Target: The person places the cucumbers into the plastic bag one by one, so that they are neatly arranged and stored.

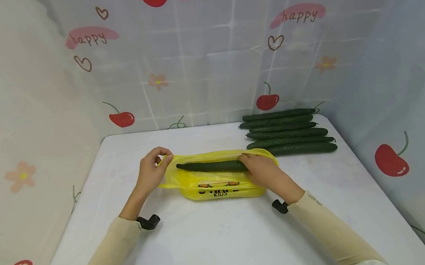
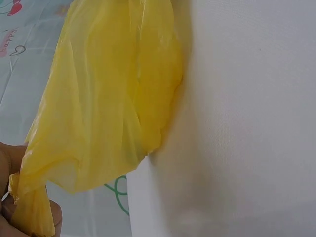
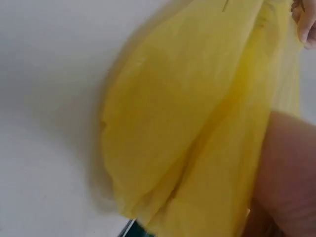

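Note:
A yellow plastic bag [image 1: 222, 192] with dark printing lies at mid-table, its mouth spread upward. My left hand [image 1: 153, 168] pinches the bag's left edge between thumb and fingers; the left wrist view shows the bunched yellow film in that hand [image 2: 29, 212]. One dark green cucumber [image 1: 211, 166] lies lengthwise in the bag's mouth. My right hand [image 1: 262, 170] reaches over the bag's right side and grips the cucumber's right end, which the fingers hide. In the right wrist view the bag [image 3: 173, 123] covers much of the right hand [image 3: 289, 173].
Several more cucumbers [image 1: 287, 134] lie side by side at the table's back right, the nearest just behind the bag. The white table [image 1: 221, 240] meets printed curtains [image 1: 207, 66] at the back and both sides.

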Tool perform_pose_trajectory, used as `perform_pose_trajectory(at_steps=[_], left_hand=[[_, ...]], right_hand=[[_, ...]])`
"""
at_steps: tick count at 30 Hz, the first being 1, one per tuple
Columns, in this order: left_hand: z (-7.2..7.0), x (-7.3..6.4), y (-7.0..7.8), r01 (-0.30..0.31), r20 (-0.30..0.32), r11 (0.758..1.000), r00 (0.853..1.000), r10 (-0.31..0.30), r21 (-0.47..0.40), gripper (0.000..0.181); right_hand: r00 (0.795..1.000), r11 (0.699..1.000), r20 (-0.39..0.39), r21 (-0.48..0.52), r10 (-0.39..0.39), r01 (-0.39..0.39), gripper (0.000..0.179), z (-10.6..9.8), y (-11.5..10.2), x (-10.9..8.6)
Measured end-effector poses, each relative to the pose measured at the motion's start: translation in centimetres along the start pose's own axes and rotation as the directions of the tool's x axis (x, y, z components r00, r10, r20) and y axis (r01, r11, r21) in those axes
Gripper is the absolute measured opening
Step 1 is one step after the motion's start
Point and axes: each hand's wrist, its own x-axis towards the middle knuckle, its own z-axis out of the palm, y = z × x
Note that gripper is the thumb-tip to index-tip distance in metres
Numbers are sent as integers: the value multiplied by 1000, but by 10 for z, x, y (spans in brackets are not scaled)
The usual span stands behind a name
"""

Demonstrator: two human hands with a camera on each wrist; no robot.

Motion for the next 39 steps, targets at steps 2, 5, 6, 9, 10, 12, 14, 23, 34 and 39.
perform_pose_trajectory(at_steps=[2,5,6,9,10,12,14,23,34,39], left_hand=[[0,0,0,0,3,1000,1000,0,2,4],[1,-1,0,10,5,1000,1000,-10,6,4],[1,-1,0,12,7,1000,1000,-12,9,4],[2,-1,0,20,14,1000,1000,-20,11,5],[2,-1,0,22,15,1000,1000,-22,8,6],[3,-1,1,27,15,1000,1000,-27,2,6],[3,-1,1,31,15,1000,999,-31,-1,7],[3,-2,0,42,8,999,999,-42,-7,5],[1,0,9,54,8,999,999,-54,1,8],[0,-1,14,55,22,998,998,-56,34,8]], right_hand=[[999,1000,-48,-20,10,-11,43,2,1,0],[993,998,-114,-58,32,-39,39,4,2,0],[990,996,-135,-70,39,-49,39,5,2,0],[983,993,-173,-94,61,-78,43,5,1,0],[982,992,-180,-100,63,-82,42,5,1,0],[980,993,-185,-88,65,-82,29,5,2,-1],[982,996,-181,-58,62,-74,17,5,2,-1],[991,994,-103,64,91,-85,14,3,9,-1],[997,998,-72,64,-18,23,53,-10,5,-9],[996,991,-80,126,-44,53,50,-18,5,-12]])
